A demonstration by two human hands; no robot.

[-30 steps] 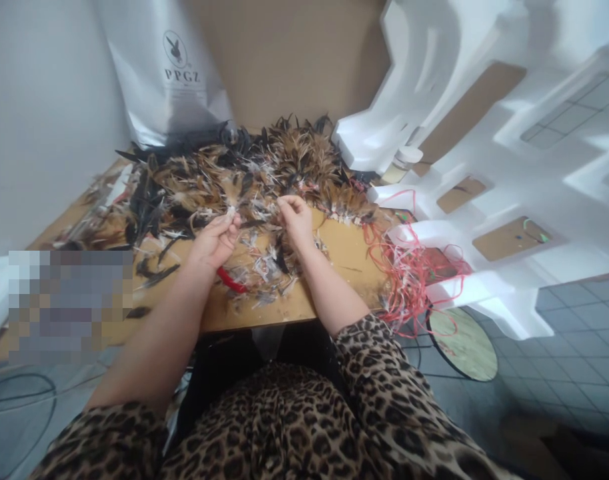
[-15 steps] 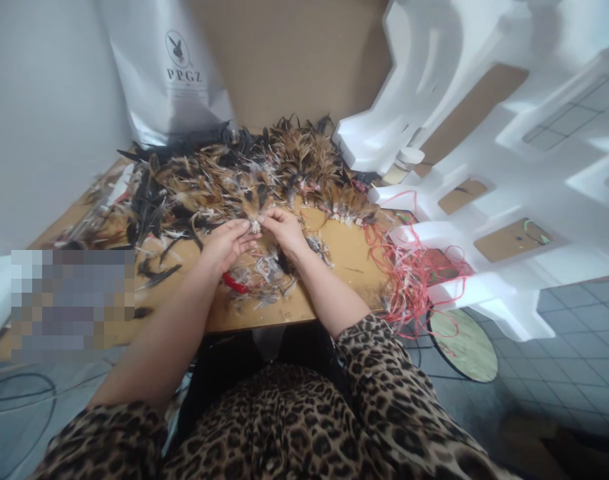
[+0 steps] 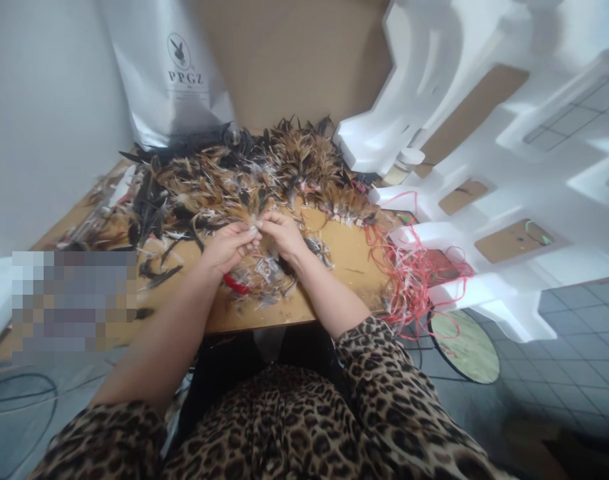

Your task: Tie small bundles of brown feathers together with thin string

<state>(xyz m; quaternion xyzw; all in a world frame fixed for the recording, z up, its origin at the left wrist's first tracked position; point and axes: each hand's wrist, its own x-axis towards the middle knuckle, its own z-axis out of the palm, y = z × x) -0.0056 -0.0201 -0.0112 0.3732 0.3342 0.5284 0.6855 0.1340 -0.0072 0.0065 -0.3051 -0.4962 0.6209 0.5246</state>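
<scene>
In the head view, my left hand (image 3: 230,247) and my right hand (image 3: 283,235) meet over the table, fingertips close together. Between them they pinch the pale base of a small feather bunch (image 3: 252,208), whose brown and dark tips fan out away from me. My fingers cover most of the base. Just beyond lies a big heap of brown and black feathers (image 3: 194,183). Below my hands are loose feather scraps (image 3: 272,277) and a red curved object (image 3: 235,284).
A tangle of red strings (image 3: 409,287) hangs over the table's right end, beside a white foam piece (image 3: 464,247). A row of tied feather bunches (image 3: 349,205) lies right of my hands. At the back stands a white bag (image 3: 179,100). A round green-topped item (image 3: 464,345) is at lower right.
My left fingers have curled in and moved slightly right, nearer my right fingertips. The white base of the bunch is now more covered, and its feathers show more clearly.
</scene>
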